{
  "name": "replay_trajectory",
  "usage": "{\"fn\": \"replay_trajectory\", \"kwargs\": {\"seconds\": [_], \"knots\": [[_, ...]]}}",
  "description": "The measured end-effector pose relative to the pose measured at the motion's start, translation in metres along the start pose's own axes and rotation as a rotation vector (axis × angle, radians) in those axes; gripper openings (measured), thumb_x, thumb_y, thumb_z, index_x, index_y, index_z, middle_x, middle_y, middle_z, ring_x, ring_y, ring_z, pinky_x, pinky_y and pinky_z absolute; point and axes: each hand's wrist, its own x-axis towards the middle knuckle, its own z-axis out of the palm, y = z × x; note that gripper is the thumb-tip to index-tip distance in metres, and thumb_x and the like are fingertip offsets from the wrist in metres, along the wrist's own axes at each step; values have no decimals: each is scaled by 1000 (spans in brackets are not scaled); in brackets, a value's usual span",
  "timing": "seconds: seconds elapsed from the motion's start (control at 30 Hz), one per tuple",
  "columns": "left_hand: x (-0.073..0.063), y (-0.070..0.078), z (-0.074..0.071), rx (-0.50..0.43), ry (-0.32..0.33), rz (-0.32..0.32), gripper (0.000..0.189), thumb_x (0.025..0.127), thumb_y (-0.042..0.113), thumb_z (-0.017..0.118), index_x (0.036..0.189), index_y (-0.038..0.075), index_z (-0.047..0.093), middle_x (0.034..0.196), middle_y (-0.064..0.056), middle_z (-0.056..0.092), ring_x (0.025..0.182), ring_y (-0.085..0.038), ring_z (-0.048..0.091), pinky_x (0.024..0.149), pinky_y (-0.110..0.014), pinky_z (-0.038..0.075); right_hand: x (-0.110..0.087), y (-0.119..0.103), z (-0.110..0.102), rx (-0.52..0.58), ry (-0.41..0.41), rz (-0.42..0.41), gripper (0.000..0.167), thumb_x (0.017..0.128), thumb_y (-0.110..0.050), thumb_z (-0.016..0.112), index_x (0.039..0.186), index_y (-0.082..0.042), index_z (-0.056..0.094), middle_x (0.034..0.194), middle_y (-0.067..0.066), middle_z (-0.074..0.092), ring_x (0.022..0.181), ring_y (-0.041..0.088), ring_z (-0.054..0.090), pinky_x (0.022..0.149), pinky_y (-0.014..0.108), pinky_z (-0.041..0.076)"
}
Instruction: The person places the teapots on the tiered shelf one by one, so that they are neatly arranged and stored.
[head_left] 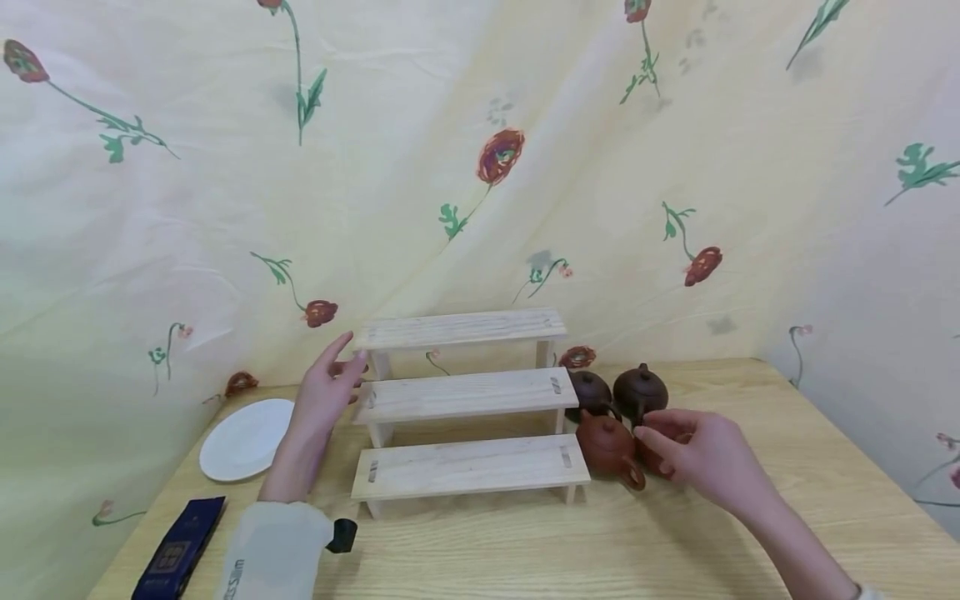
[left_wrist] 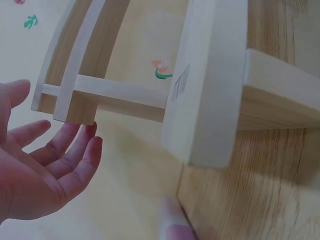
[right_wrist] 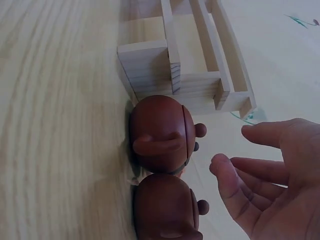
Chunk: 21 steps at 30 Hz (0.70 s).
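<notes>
A pale wooden three-step display stand point(head_left: 472, 467) stands in the middle of the table. My left hand point(head_left: 330, 392) is at its left end, and the left wrist view has the fingertips right by the edge of an upper board, fingers loosely bent. At the stand's right end sit two reddish-brown teapots, a nearer one point(head_left: 604, 446) and another point(right_wrist: 162, 207) partly covered by my right hand point(head_left: 705, 458) in the head view. Two dark brown teapots point(head_left: 641, 390) are behind them. Thumb and fingers of the right hand are apart beside the teapot lids, with nothing held.
A white plate point(head_left: 247, 440) lies on the left of the wooden table point(head_left: 765, 517). Nearer the front left edge is a dark blue packet point(head_left: 180, 550). Cloth with printed flowers point(head_left: 390, 183) hangs behind the table and along its sides.
</notes>
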Motion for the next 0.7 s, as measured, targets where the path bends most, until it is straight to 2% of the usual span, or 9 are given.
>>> {"fn": "replay_trajectory", "kwargs": {"seconds": [0.17, 0.37, 0.5, 0.7], "knots": [[3, 1, 1, 60, 5, 20, 63, 109, 42, 56, 165, 17, 40, 123, -23, 71, 94, -18, 66, 77, -24, 54, -3, 1, 3, 3, -63, -3, 39, 100, -28, 75, 123, 3, 75, 95, 10, 80, 62, 16, 68, 54, 29, 54], [7, -2, 2, 86, 14, 42, 61, 108, 40, 59, 162, 16, 45, 113, -21, 75, 85, -13, 66, 72, -22, 53, -3, 5, 8, -12, -158, 25, 22, 98, -30, 75, 100, -8, 78, 67, 0, 67, 54, 14, 59, 50, 27, 46], [8, -3, 2, 70, 19, 58, 59, 108, 38, 61, 161, 16, 47, 102, -16, 78, 80, -10, 66, 70, -23, 53, -2, 7, 14, -45, -169, 32, 19, 97, -26, 76, 85, -12, 76, 56, -2, 60, 49, 13, 56, 48, 26, 42], [8, -4, -1, 43, 18, 67, 58, 107, 36, 63, 160, 16, 48, 84, -3, 78, 76, -6, 67, 68, -24, 51, -1, 9, 19, -73, -171, 42, 16, 97, -20, 75, 85, -10, 78, 59, 0, 64, 50, 14, 58, 48, 27, 46]]}}
